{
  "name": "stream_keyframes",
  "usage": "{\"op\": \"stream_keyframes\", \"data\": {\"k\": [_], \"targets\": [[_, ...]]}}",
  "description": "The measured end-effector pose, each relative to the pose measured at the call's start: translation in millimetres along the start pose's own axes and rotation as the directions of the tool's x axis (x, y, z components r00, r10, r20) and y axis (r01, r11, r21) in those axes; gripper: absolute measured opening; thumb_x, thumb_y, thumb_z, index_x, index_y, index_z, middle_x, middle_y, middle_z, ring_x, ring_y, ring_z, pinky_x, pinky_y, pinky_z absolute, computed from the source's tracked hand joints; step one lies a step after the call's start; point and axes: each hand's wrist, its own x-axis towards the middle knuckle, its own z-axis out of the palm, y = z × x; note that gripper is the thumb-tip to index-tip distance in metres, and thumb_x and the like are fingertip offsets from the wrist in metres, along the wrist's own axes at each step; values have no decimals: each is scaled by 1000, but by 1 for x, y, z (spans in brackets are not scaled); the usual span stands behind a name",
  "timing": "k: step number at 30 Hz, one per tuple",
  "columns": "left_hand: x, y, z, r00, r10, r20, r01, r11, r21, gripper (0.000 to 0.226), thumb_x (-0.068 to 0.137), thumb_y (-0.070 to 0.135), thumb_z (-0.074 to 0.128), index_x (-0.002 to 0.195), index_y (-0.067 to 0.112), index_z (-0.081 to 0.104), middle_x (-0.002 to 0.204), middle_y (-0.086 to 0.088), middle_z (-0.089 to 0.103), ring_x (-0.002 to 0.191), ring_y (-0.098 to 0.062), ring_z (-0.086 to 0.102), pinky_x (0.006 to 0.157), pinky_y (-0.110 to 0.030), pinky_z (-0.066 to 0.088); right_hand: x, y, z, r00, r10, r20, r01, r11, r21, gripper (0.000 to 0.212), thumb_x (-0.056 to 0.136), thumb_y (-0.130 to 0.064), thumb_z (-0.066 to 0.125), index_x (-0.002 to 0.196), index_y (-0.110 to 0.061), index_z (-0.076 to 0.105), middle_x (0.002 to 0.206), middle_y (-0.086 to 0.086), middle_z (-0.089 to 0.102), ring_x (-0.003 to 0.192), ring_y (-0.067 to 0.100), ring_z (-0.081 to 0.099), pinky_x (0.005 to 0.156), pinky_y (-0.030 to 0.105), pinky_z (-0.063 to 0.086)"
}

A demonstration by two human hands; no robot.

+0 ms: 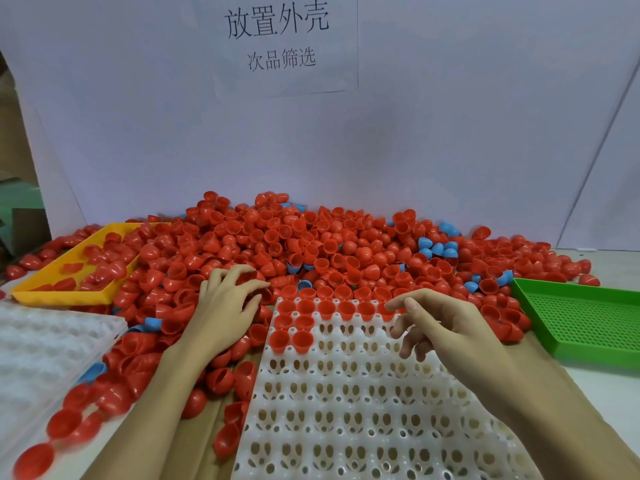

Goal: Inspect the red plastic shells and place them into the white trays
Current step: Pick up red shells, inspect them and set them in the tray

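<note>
Only about ten red plastic half-shells (304, 322) were seated in the white moulded cell tray (363, 393), most cells left unfilled; left hand (225, 306) was spread on the loose pile, right hand (446, 327) hovered relaxed, nothing gripped.

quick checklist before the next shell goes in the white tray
1. Empty cells in the white tray: ok, most are open.
2. Shells within reach: ok, left hand rests on the red pile.
3. Right hand free: ok, it hovers over the top row, fingers loose, holding nothing.
4. Blue shells mixed in: not ok, avoid them.
5. Next shell free of defects: cannot tell.
</note>
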Motion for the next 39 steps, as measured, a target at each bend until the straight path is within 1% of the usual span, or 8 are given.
{"op": "stream_keyframes", "data": {"k": [10, 15, 19, 23, 26, 30, 34, 39], "targets": [[-8, 39, -26, 947, 231, -224, -254, 964, -76, 27, 90, 14, 80, 116, 19, 80, 138, -1, 57, 124, -27, 54, 107, -45, 37, 0, -3, -3, 1000, -8, -5, 8, 1000, 22, 27, 108, -19, 52, 103, -22, 78, 84, 8, 76, 70, 26, 75, 61, 26, 58], [-23, 91, -45, 861, 349, -369, -457, 851, -259, 27, 93, 9, 74, 116, 20, 80, 135, 4, 57, 123, -17, 57, 103, -30, 52, -2, -6, -3, 1000, -23, 3, 23, 999, 35, 21, 106, -20, 57, 106, -23, 77, 88, 7, 77, 74, 25, 76, 63, 28, 59], [-42, 133, -46, 825, 436, -360, -557, 736, -384, 25, 94, 8, 75, 111, 24, 82, 131, 5, 60, 120, -18, 60, 97, -31, 53, -5, -12, -1, 993, -84, 81, 74, 989, 125, 26, 97, -34, 69, 122, -30, 71, 112, 0, 77, 91, 25, 77, 75, 32, 63], [-53, 153, -37, 759, 548, -352, -648, 689, -324, 17, 93, 3, 76, 102, 16, 81, 127, -1, 65, 115, -22, 62, 96, -34, 52, -8, -14, 0, 981, -122, 148, 102, 985, 136, 27, 94, -36, 74, 121, -32, 72, 116, -1, 77, 96, 25, 77, 89, 30, 61], [-55, 155, -33, 762, 524, -381, -644, 673, -364, 15, 95, 6, 74, 105, 16, 71, 120, 4, 66, 110, -17, 62, 96, -30, 52, -7, -14, -1, 979, -129, 160, 101, 981, 168, 22, 97, -33, 72, 116, -25, 76, 112, 3, 78, 99, 22, 76, 89, 28, 61], [-54, 153, -32, 846, 350, -403, -527, 670, -523, 40, 93, 10, 78, 118, 24, 50, 125, 6, 62, 117, -13, 62, 100, -25, 51, -6, -12, -6, 981, -131, 143, 93, 964, 250, 21, 102, -26, 65, 120, -24, 76, 116, 7, 77, 109, 24, 75, 93, 28, 60], [-52, 152, -36, 886, 250, -391, -451, 663, -597, 51, 91, 23, 81, 134, 24, 54, 137, 13, 55, 126, -14, 60, 97, -20, 52, -6, -10, -6, 974, -157, 163, 106, 953, 284, 23, 105, -23, 61, 125, -23, 73, 123, 8, 75, 118, 25, 72, 98, 30, 58], [-52, 153, -40, 924, 226, -308, -378, 662, -648, 39, 93, 23, 79, 130, 23, 65, 120, 17, 68, 115, -8, 68, 95, -26, 56, -6, -11, -6, 971, -180, 159, 137, 958, 250, 23, 105, -22, 62, 125, -26, 73, 126, 3, 75, 120, 23, 70, 103, 29, 55]]}}
